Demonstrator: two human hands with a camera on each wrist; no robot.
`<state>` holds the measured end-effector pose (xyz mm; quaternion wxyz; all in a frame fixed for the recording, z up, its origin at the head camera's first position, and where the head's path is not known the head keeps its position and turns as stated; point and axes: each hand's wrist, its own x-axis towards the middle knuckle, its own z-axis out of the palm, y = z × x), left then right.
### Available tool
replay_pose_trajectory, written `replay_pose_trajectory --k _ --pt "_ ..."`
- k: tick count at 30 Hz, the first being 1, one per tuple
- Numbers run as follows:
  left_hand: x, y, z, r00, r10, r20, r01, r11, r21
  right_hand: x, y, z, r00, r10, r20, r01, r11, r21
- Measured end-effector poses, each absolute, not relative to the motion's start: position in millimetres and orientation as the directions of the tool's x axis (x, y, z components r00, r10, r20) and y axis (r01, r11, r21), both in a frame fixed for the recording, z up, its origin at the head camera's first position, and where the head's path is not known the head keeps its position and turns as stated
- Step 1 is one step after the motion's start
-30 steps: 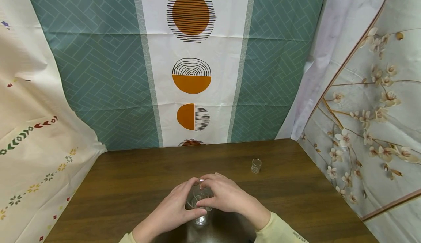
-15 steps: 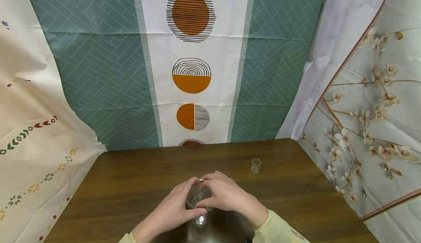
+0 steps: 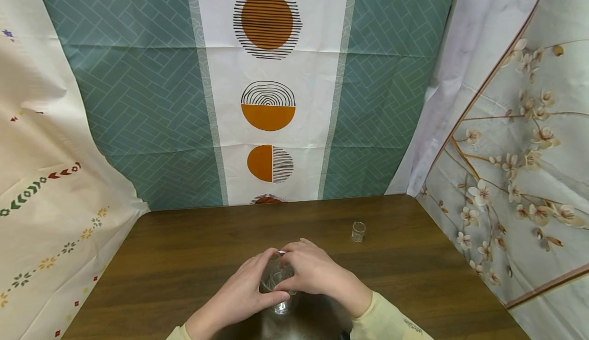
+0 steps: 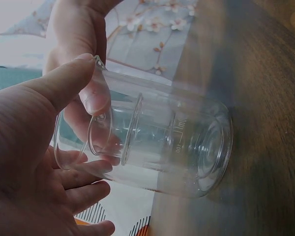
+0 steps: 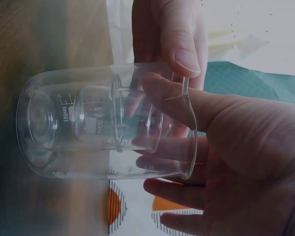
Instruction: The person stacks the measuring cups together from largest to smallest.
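Observation:
A large clear glass beaker point(image 4: 201, 189) stands upright near the table's front edge, with a smaller graduated beaker point(image 4: 174, 147) nested in it. Inside that one is a still smaller beaker point(image 5: 91, 115), its rim rising toward the large beaker's mouth. My left hand point(image 3: 246, 289) grips the large beaker at its rim, thumb on the near side and fingers round the far side. My right hand point(image 3: 319, 271) reaches into the mouth and pinches the smallest beaker near its rim between thumb and fingers. In the head view the hands partly hide the nested glass.
One tiny beaker point(image 3: 358, 232) stands apart on the brown wooden table point(image 3: 193, 243), toward the back right. Patterned cloths hang round it: a green and white cloth point(image 3: 138, 99) behind, a floral cloth point(image 3: 515, 227) right, a cream cloth point(image 3: 55, 217) left.
My right forearm and sleeve have shifted slightly to the left and up. The left hand, the large beaker and the tiny beaker keep their places.

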<state>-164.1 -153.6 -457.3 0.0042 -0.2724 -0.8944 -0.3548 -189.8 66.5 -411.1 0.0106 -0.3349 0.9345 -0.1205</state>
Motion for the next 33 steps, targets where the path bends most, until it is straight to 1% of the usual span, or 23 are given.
replay_pose_trajectory --k 10,27,33 --pt "-164.6 -153.0 -457.6 -0.848 0.491 0.201 0.494 0.592 0.636 -190.1 63.1 -410.5 -0.781 -0.624 0.040 -0.619 0.763 -0.188" --pt "-164.7 -152.7 -456.7 -0.850 0.488 0.199 0.491 0.598 0.633 -190.4 56.5 -409.4 -0.778 -0.627 0.040 -0.627 0.772 -0.101" --pt "-164.1 -152.7 -456.8 -0.850 0.486 0.202 0.492 0.596 0.635 -190.8 53.9 -408.4 -0.786 -0.619 0.014 -0.618 0.782 -0.079"
